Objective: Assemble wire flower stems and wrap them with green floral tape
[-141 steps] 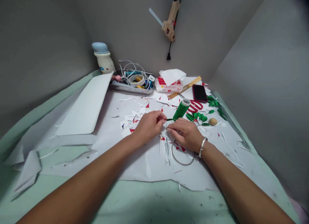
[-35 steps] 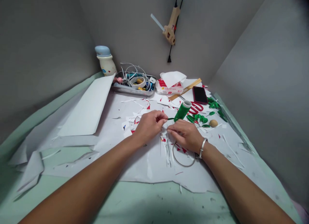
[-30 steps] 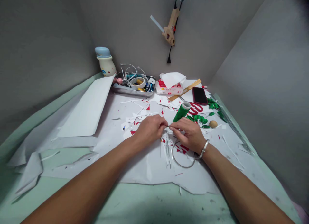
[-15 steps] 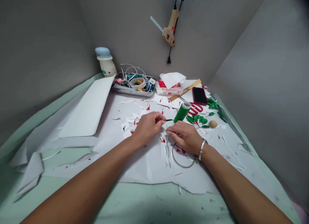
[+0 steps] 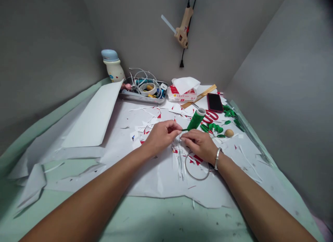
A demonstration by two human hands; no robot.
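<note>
My left hand (image 5: 162, 136) pinches the end of a thin dark-green strip (image 5: 184, 130) between thumb and forefinger. Close on its right, my right hand (image 5: 199, 144) has its fingers drawn together; whatever is in them is too small to make out. Just beyond my right fingers a spool of green thread (image 5: 195, 121) stands tilted. Thin wires (image 5: 180, 165) and paper scraps lie beneath both hands. A metal ring (image 5: 197, 180) lies below my right wrist, which wears a silver bangle.
Green leaf-like pieces (image 5: 214, 128), red-handled scissors (image 5: 211, 116), a small round tan object (image 5: 229, 133) and a phone (image 5: 215, 102) lie right. Behind are a tissue pack (image 5: 182, 95) and a metal tray (image 5: 142, 99). A glue gun (image 5: 184, 30) hangs on the wall.
My left fingertips have shifted slightly right, toward the spool, with the green strip. My right fingers have moved slightly and loosened a little. The surrounding things stay in place.
</note>
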